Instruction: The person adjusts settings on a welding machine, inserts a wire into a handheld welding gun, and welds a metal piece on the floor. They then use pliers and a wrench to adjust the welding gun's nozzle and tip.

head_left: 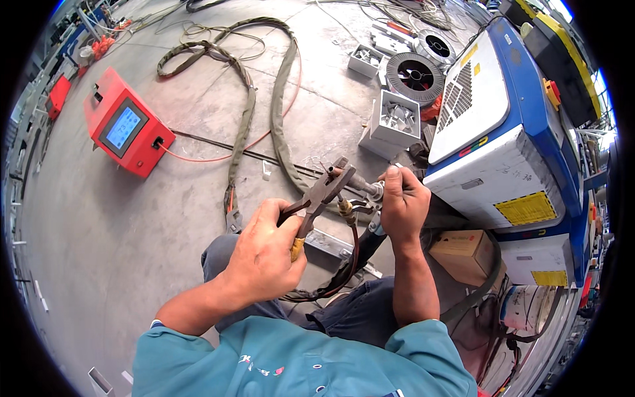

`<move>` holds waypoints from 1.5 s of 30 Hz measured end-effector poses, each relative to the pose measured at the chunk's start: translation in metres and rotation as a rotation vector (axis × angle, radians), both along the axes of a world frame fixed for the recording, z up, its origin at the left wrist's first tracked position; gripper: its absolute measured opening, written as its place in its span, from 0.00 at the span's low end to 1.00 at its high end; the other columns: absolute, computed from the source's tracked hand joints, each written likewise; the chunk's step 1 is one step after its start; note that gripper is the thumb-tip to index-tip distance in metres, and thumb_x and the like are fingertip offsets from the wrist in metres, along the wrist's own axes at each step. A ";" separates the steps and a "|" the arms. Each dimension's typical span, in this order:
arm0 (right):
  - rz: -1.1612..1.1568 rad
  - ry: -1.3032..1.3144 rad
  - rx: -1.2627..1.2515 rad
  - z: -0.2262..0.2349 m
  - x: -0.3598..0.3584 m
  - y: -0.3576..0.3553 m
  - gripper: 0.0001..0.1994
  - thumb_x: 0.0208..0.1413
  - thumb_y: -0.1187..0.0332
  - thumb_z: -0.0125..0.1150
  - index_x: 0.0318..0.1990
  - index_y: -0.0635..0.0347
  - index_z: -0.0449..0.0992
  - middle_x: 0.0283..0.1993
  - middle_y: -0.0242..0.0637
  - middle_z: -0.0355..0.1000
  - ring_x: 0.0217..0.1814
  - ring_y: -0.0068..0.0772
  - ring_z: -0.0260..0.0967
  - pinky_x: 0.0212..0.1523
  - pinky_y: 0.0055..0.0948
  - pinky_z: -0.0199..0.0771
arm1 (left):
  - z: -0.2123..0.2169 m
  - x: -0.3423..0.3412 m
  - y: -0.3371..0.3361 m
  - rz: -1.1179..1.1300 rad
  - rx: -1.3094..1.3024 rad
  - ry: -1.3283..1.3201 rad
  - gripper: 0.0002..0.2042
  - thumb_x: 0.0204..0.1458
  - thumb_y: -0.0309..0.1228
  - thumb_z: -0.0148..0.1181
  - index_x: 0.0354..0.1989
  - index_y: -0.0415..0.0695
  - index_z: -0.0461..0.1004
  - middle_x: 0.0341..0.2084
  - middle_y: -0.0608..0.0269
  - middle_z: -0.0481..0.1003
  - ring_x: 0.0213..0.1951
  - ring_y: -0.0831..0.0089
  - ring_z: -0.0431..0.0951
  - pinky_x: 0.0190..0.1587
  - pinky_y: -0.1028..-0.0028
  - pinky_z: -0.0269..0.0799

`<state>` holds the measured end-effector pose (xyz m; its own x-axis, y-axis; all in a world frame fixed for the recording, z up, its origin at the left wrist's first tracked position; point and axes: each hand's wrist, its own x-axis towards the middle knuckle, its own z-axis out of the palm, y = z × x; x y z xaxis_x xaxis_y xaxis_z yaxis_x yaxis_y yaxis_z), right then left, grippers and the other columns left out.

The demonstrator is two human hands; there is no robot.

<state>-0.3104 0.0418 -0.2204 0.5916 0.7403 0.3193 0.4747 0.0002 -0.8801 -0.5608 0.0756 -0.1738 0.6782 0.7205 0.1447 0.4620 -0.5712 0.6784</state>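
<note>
Left hand [264,255] closed round pliers [319,198], biting torch tip [362,185]; right hand [402,202] clasps torch beside tip. Risk: pliers slipping off tip, pinching right fingers.

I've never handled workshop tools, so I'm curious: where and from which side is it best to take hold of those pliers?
Probably by the two long handles at the rear, as the left hand does with the pliers. The handles point back toward the person while the jaws point away, at the metal torch tip held by the right hand. Coming from the near side keeps fingers away from the jaws.
</note>
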 end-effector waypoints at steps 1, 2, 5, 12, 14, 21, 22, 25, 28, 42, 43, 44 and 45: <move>0.002 0.002 0.001 0.001 0.000 -0.001 0.17 0.66 0.62 0.61 0.28 0.64 0.77 0.17 0.31 0.68 0.21 0.19 0.62 0.25 0.28 0.65 | 0.000 0.000 -0.001 0.003 0.009 -0.006 0.15 0.44 0.21 0.60 0.44 0.41 0.77 0.50 0.43 0.69 0.48 0.43 0.76 0.51 0.53 0.74; 0.010 0.015 0.006 0.001 0.000 -0.001 0.16 0.66 0.62 0.61 0.28 0.64 0.77 0.17 0.31 0.68 0.21 0.18 0.62 0.25 0.27 0.65 | 0.000 0.000 -0.001 -0.007 0.003 -0.001 0.15 0.44 0.21 0.60 0.43 0.41 0.77 0.49 0.44 0.69 0.48 0.44 0.76 0.51 0.53 0.74; 0.037 0.039 0.007 0.002 0.001 -0.003 0.16 0.67 0.63 0.60 0.28 0.65 0.77 0.17 0.29 0.67 0.22 0.16 0.61 0.25 0.26 0.64 | 0.000 -0.002 0.000 -0.035 -0.012 0.012 0.14 0.42 0.21 0.60 0.40 0.42 0.78 0.47 0.44 0.68 0.47 0.44 0.76 0.50 0.53 0.75; 0.125 0.078 -0.007 0.001 0.005 -0.001 0.17 0.67 0.64 0.59 0.27 0.65 0.75 0.17 0.25 0.64 0.22 0.14 0.56 0.23 0.25 0.58 | -0.002 -0.004 0.003 -0.089 0.055 0.010 0.12 0.39 0.21 0.61 0.36 0.39 0.74 0.41 0.44 0.66 0.41 0.45 0.73 0.44 0.54 0.74; 0.144 0.102 -0.009 -0.002 0.007 -0.001 0.17 0.67 0.64 0.59 0.26 0.66 0.75 0.17 0.24 0.63 0.22 0.13 0.55 0.23 0.24 0.57 | -0.003 -0.003 0.004 -0.106 0.096 -0.013 0.12 0.38 0.21 0.62 0.35 0.38 0.73 0.38 0.43 0.65 0.40 0.45 0.72 0.41 0.55 0.73; 0.188 0.157 -0.020 -0.003 0.009 0.000 0.18 0.68 0.64 0.59 0.26 0.66 0.73 0.18 0.22 0.62 0.23 0.12 0.55 0.23 0.23 0.56 | -0.001 -0.004 0.005 -0.103 0.089 0.040 0.14 0.38 0.21 0.61 0.37 0.39 0.74 0.41 0.44 0.66 0.42 0.44 0.73 0.44 0.55 0.74; 0.195 0.168 -0.020 -0.002 0.009 0.001 0.18 0.68 0.64 0.59 0.26 0.66 0.73 0.18 0.22 0.63 0.23 0.12 0.55 0.23 0.23 0.56 | 0.000 -0.004 0.005 -0.109 0.108 0.033 0.14 0.38 0.21 0.61 0.37 0.37 0.73 0.39 0.43 0.65 0.41 0.45 0.72 0.43 0.55 0.73; 0.191 0.218 -0.003 -0.008 0.011 0.003 0.18 0.68 0.63 0.59 0.26 0.65 0.74 0.19 0.21 0.63 0.24 0.12 0.56 0.24 0.22 0.57 | 0.001 0.001 0.003 -0.049 0.079 0.031 0.19 0.38 0.21 0.61 0.44 0.36 0.74 0.45 0.42 0.67 0.46 0.42 0.72 0.50 0.55 0.72; 0.173 0.254 -0.016 -0.003 0.015 0.003 0.17 0.68 0.64 0.59 0.27 0.65 0.76 0.21 0.22 0.66 0.25 0.12 0.58 0.26 0.21 0.58 | -0.003 0.002 0.002 -0.003 0.152 -0.048 0.25 0.39 0.20 0.61 0.52 0.35 0.73 0.53 0.40 0.67 0.54 0.41 0.70 0.57 0.55 0.70; 0.370 0.568 0.078 -0.027 0.055 0.012 0.16 0.68 0.63 0.54 0.29 0.63 0.75 0.26 0.39 0.74 0.25 0.26 0.71 0.27 0.24 0.71 | -0.075 0.059 -0.003 0.037 -0.697 -0.572 0.25 0.57 0.29 0.66 0.64 0.43 0.72 0.46 0.59 0.74 0.48 0.69 0.76 0.54 0.70 0.72; 0.368 0.586 0.080 -0.028 0.056 0.011 0.16 0.68 0.63 0.54 0.29 0.64 0.75 0.26 0.40 0.74 0.25 0.27 0.72 0.27 0.25 0.71 | -0.082 0.069 -0.003 0.014 -0.769 -0.626 0.24 0.59 0.32 0.67 0.64 0.42 0.72 0.45 0.63 0.73 0.47 0.74 0.75 0.52 0.71 0.73; 0.366 0.605 0.082 -0.031 0.059 0.011 0.16 0.68 0.63 0.54 0.29 0.64 0.75 0.26 0.41 0.74 0.24 0.28 0.72 0.26 0.26 0.71 | -0.085 0.074 -0.005 0.000 -0.795 -0.639 0.24 0.59 0.32 0.67 0.64 0.42 0.72 0.45 0.63 0.73 0.47 0.74 0.75 0.52 0.72 0.73; 0.366 0.623 0.083 -0.031 0.061 0.011 0.16 0.68 0.63 0.54 0.29 0.64 0.75 0.26 0.42 0.75 0.24 0.29 0.73 0.26 0.26 0.72 | -0.086 0.079 -0.006 -0.012 -0.819 -0.653 0.24 0.60 0.32 0.67 0.64 0.42 0.72 0.45 0.64 0.73 0.47 0.75 0.75 0.52 0.72 0.73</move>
<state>-0.2495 0.0524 -0.2512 0.4007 0.9137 0.0675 -0.1583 0.1416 -0.9772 -0.4817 0.0698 -0.2597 0.6520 0.7569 -0.0438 -0.1360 0.1736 0.9754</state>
